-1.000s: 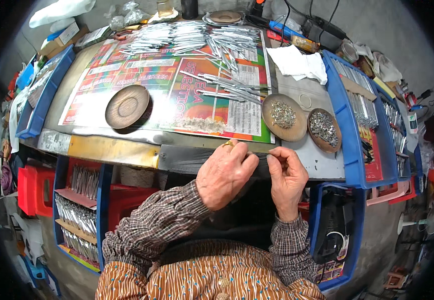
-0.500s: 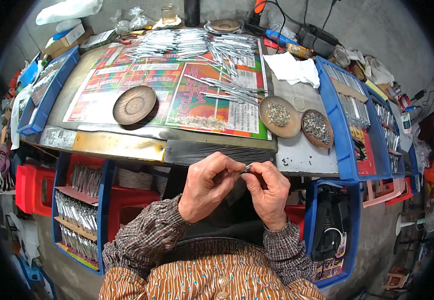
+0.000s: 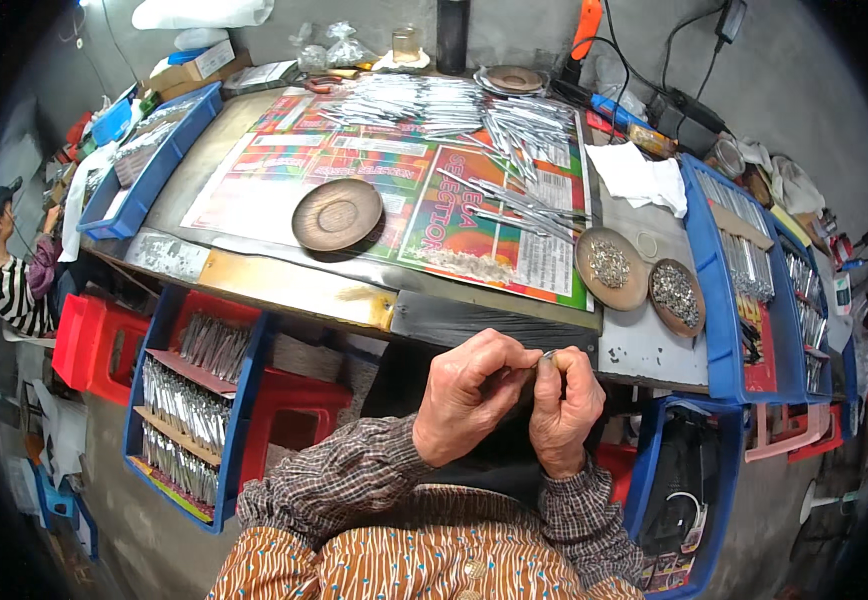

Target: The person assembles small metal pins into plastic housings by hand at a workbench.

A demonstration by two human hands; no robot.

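Note:
In front of the table's near edge, my left hand [image 3: 469,395] and my right hand [image 3: 564,412] meet fingertip to fingertip. Both are closed in a pinch on a tiny silvery metal piece [image 3: 548,354], mostly hidden by the fingers. My right thumb points up against it. Beyond them, a brown wooden dish [image 3: 337,214] sits on printed sheets [image 3: 294,185]. To the right, two wooden dishes hold small metal bits: a lighter one [image 3: 594,285] and a darker one [image 3: 695,327]. Slim silver metal pieces [image 3: 529,212] lie loose on the sheets.
A heap of silver pieces [image 3: 424,105] covers the table's far side. Blue trays [image 3: 722,350] of similar pieces stand at the right, another tray [image 3: 159,175] at the left. Below are a blue crate [image 3: 237,440] and red stools [image 3: 104,345]. A person in stripes [image 3: 22,295] is far left.
The whole view has swung left, so the table and hands appear farther right and lower. My hands still pinch the small piece; my right thumb now stands more upright against it.

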